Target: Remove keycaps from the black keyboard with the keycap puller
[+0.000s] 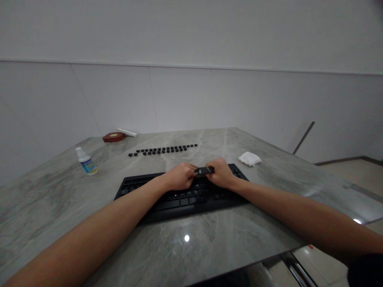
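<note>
A black keyboard lies on the marbled table in front of me, with both my hands over its upper right part. Between the hands is a small dark oblong piece, a bit blurred; its exact kind does not show. My left hand is closed, its fingertips at the left end of this piece. Closed as well, my right hand grips the piece's right end. Fingers and wrists cover some of the keys. Beyond the keyboard, loose black keycaps stand lined up in rows.
A white spray bottle with a blue label stands at left. At the back left are a reddish-brown case and a thin white item. A folded white cloth or tissue lies at right. The wall rises behind the table.
</note>
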The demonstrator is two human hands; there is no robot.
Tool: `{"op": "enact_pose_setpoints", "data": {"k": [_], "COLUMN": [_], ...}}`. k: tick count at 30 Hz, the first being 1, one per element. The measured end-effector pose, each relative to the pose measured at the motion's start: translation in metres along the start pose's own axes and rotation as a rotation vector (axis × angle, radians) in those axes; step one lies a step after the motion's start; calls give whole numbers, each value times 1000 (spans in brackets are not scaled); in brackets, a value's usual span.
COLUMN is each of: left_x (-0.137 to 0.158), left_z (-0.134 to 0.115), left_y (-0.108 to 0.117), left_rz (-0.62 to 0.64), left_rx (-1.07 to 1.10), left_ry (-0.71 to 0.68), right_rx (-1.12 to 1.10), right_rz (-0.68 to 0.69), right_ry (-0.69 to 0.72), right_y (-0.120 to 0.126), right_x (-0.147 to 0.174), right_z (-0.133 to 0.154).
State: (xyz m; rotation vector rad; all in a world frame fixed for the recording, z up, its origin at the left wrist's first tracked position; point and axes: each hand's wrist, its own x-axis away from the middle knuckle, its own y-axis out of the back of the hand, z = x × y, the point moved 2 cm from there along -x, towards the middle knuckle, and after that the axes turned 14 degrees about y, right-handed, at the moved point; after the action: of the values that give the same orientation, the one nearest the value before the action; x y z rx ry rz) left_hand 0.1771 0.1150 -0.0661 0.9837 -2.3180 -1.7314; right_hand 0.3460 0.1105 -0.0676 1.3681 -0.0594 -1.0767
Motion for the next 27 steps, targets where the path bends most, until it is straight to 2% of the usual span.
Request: {"op": "enact_pose_setpoints", "data": {"k": [2,3,6,10,13,16,19,23,25,27], "left_x": [0,1,1,0,-1,-2,-3,0,7,18], "left_z": [0,0,-2,-3,-1,0,-2,-8,-11,-11], "left_y": [0,0,0,0,-1,-3,-4,6,16,26], "left_rz": [-9,-11,-9,-13,-37,-59,-91,-214,-284,-332], "left_rx": [-16,-24,-30,-7,25,23,8,9,16,37], "left_ry": [18,23,34,88,158,162,110,61,75,124], "right_rx": [-138,-203,-322,-386,-444,-463,-453,-489,-518,-526], "right_rz": [-40,-48,-69,-94,-196,-267,-234,-269,-253,-175], "right_ry": [-241,-317,-403,-411,-463,-479,-414,-361,-361,-348], "right_y": [0,-1,-2,-2,0,1,0,6,11,13], "right_x": [-3,-4,-7,-8,-5,-2,-1,-3,-8,-15], "right_z": [-9,-12,-16,-15,-18,-19,-17,-7,2,12]}}
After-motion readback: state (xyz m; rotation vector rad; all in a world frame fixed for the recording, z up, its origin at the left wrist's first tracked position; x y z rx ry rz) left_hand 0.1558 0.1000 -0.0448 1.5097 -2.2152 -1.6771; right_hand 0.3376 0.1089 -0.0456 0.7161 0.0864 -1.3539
